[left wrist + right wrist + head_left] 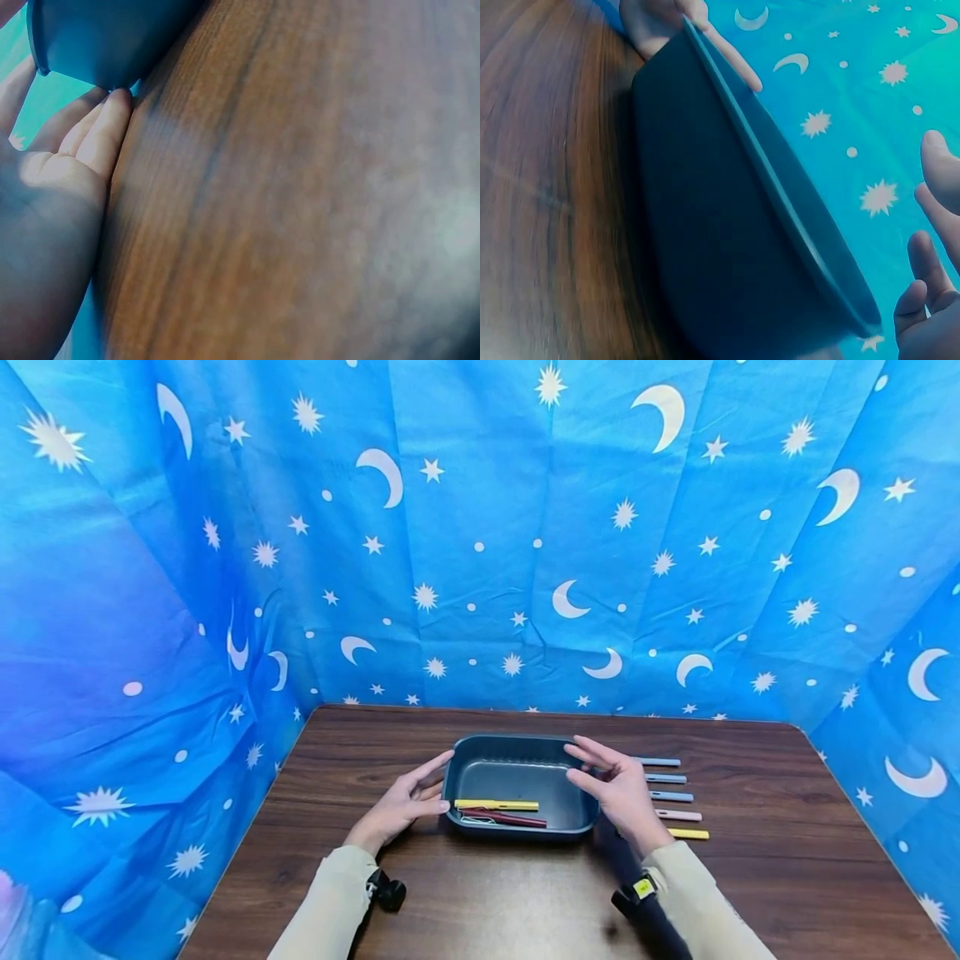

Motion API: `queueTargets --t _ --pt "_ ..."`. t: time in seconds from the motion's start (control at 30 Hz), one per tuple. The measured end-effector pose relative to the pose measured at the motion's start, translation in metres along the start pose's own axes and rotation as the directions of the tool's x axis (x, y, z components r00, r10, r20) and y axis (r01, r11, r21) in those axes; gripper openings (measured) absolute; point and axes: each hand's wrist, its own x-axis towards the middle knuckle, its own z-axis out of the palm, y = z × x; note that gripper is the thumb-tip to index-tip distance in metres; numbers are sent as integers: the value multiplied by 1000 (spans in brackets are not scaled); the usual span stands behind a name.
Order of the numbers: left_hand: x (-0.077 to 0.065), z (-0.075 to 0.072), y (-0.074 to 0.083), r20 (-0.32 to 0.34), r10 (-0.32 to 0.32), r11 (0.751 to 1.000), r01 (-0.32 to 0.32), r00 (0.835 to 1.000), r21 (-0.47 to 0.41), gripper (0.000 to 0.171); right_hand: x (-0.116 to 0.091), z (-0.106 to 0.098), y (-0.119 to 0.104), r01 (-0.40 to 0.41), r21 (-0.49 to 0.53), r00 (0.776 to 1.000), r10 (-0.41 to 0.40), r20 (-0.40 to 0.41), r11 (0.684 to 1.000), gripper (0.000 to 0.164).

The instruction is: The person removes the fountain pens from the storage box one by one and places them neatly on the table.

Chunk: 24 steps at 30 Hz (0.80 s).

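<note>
A dark blue-green rectangular tray (517, 768) sits on the table, its outer wall (705, 202) large in the right wrist view. Inside, along its near side, lie a yellow pen (497, 805) and a dark red pen (513, 819), with a pale clip beside the red one. My left hand (401, 806) is at the tray's left end, thumb at the rim and extended fingers (105, 135) touching the outer wall low down. Over the right end is my right hand (618, 789), fingers spread and apart from the wall in the right wrist view, holding nothing.
Right of the tray several pens lie in a column, among them a blue pen (667, 778), a whitish pen (681, 815) and a yellow pen (690, 834), partly behind my right hand. A blue curtain (480, 527) with moons and stars surrounds the wooden table (787, 860).
</note>
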Motion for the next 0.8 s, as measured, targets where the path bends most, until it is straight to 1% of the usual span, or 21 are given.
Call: queueTargets --t 0.2,0.33,0.4,0.57,0.8 --pt "1 0 -1 10 12 1000 -12 1000 -7 76 9 16 -4 3 78 999 -6 40 997 48" --pt "2 0 -1 18 20 1000 -20 1000 -2 77 16 26 -3 -4 127 996 -7 88 992 49" --pt "2 0 0 12 14 1000 -14 1000 -4 77 19 31 -2 -7 126 993 -8 117 992 48" --pt "2 0 1 -4 -5 1000 5 1000 -6 76 24 41 2 -3 64 980 -10 200 998 47" --pt "0 1 1 -4 -3 1000 3 1000 -9 77 27 51 6 -29 20 948 21 319 999 54"
